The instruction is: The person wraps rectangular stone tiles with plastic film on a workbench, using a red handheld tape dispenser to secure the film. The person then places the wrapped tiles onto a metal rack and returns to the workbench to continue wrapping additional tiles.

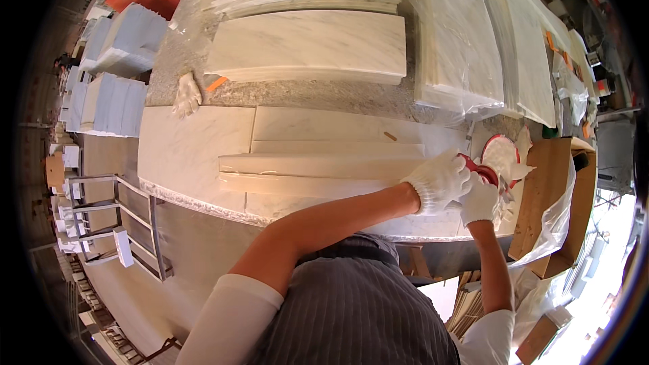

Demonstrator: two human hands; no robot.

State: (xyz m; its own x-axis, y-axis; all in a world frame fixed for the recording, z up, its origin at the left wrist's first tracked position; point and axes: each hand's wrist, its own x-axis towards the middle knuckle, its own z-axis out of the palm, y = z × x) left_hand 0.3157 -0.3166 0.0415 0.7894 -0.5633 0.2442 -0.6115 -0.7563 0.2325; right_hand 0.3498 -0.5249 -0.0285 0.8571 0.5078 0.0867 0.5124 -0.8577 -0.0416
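My left hand (439,181), in a white knit glove, reaches across to the right with its fingers closed on a red, round-edged object (484,172). My right hand (478,203), also gloved, is close beside it with curled fingers. A greyish blade-like piece (506,190) shows by the right fingers, but what that hand grips is hidden. Just beyond is a red-rimmed round container (501,151) of white paste. White smears lie around it on the slab. Left of my hands, long narrow pale stone strips (311,166) rest on the marble slabs (196,142).
Stacks of marble slabs (307,44) stand at the back. More, wrapped in clear plastic (460,47), are at the back right. An open cardboard box (541,203) is at the right edge. An empty glove (187,94) lies at the left. A metal frame (118,223) stands on the floor.
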